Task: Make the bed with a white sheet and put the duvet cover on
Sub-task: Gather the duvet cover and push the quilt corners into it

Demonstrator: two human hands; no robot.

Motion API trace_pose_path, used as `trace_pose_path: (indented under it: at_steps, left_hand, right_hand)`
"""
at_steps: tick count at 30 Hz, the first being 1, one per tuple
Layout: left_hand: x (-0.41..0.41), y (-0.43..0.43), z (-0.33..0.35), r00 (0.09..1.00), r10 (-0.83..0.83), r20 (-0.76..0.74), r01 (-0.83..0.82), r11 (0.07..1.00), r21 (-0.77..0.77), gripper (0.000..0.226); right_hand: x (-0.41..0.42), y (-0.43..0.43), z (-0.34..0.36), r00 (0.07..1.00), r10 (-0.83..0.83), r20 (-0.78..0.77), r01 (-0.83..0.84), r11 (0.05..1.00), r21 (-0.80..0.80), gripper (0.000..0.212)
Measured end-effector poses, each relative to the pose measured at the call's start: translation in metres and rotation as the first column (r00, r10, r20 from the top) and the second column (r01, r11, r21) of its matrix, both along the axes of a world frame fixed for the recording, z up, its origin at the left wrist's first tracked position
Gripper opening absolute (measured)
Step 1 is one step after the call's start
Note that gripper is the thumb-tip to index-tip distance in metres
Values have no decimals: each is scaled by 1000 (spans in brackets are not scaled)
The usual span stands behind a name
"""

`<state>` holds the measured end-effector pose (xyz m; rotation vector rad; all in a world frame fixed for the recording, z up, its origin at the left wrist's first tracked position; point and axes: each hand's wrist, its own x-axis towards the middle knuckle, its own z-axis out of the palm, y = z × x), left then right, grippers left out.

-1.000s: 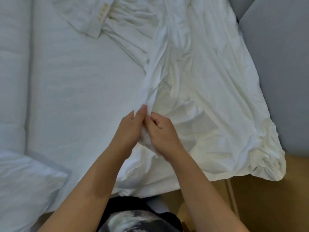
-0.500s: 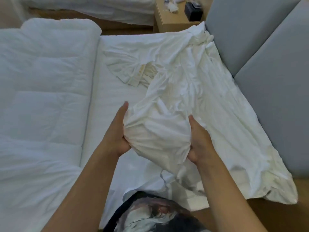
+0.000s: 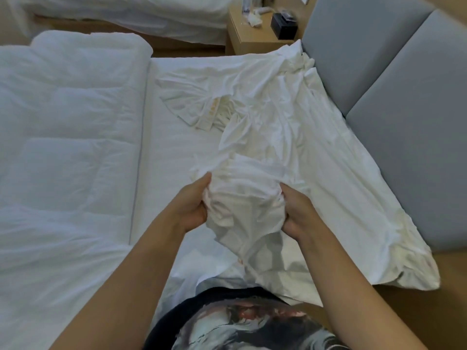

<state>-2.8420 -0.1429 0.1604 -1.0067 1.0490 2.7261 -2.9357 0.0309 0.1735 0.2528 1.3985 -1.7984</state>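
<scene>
Bunched tighter now, white sheet (image 3: 242, 198) fills left hand (image 3: 189, 205) and right hand (image 3: 298, 213).

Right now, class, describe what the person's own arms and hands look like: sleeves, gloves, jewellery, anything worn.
The left hand and right hand are bare: no gloves, rings, watch or bracelet show. No sleeves come into view up to the frame's edge. Below them is a dark top with a pale and reddish print.
</scene>
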Motion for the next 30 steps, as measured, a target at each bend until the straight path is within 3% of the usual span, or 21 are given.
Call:
trace_pose_path:
  at_steps: [2, 5, 7, 8, 10, 11, 13, 15, 17, 19, 22, 24, 25, 27, 30]
  left_hand:
    - [-5, 15, 2, 988, -155, -12, 156, 987, 43, 58]
    - [-7, 31, 7, 919, -393, -10, 393, 917, 71, 62]
    - [-16, 39, 11, 921, -378, 96, 382, 924, -22, 46]
    - [-23, 42, 12, 937, -307, 167, 323, 943, -78, 36]
    - [-37, 43, 17, 958, -135, 255, 186, 964, -189, 24]
    - [-45, 45, 22, 965, -90, 246, 144, 967, -211, 23]
    - [-58, 51, 36, 978, -75, 197, 119, 967, -225, 26]
    - [-66, 58, 51, 989, -88, 115, 109, 975, -193, 21]
    - [-71, 59, 59, 993, -112, -27, 108, 988, -112, 21]
    - [-69, 54, 56, 973, -184, -139, 160, 973, -165, 43]
    - [-49, 59, 38, 906, -422, 20, 374, 780, -501, 62]
    - [-37, 74, 22, 855, -515, 50, 491, 776, -397, 63]
    - [-35, 84, 17, 858, -513, -8, 481, 809, -339, 59]
    - [-38, 97, 13, 899, -437, -21, 401, 841, -362, 47]
    - [-52, 92, 2, 976, -95, 195, 156, 931, -329, 37]
  right_hand:
    - [2, -2, 8, 997, -1, 79, 7, 997, -75, 31]
    - [7, -2, 20, 980, 198, -21, -199, 979, -38, 29]
    - [16, -2, 24, 893, 396, -213, -372, 917, 148, 32]
    - [22, -2, 24, 826, 474, -305, -380, 868, 320, 36]
    - [36, -2, 13, 744, 509, -433, -129, 745, 654, 53]
    - [43, 0, 7, 733, 485, -476, -18, 714, 700, 63]
    - [53, 6, -3, 761, 382, -525, -1, 810, 587, 61]
    - [53, 10, -9, 796, 262, -545, 12, 894, 447, 31]
    - [44, 16, -6, 841, 106, -530, 143, 903, 406, 17]
    - [31, 21, 4, 846, -24, -532, 243, 906, 346, 20]
    - [12, 28, 22, 876, -128, -466, 280, 920, 273, 22]
    - [6, 29, 33, 923, -56, -381, 192, 924, 330, 15]
    - [5, 29, 36, 942, 12, -336, 123, 918, 377, 15]
    - [5, 30, 39, 958, 80, -275, 53, 893, 447, 21]
    - [1, 44, 25, 949, 41, -314, 144, 827, 543, 34]
